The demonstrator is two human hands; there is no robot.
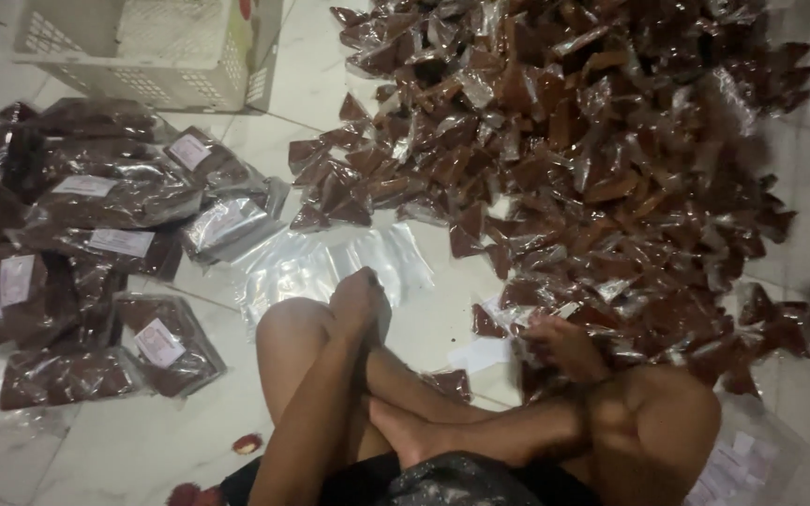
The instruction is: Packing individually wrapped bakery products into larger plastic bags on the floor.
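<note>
Head view has the person cross-legged on the floor (349,84), left hand (360,298) loosely curled on the clear empty bags (321,267), right hand (564,345) closing on small brown packets (602,159) heaped within easy reach, filled bags (96,244) stacked aside.

Bare floor strip between two heaps

Open tile (283,103) runs between stacked bags (96,253) left and packet pile (592,159) right; basket (142,47) blocks far end, loose plastic sheets (330,262) across middle.
</note>
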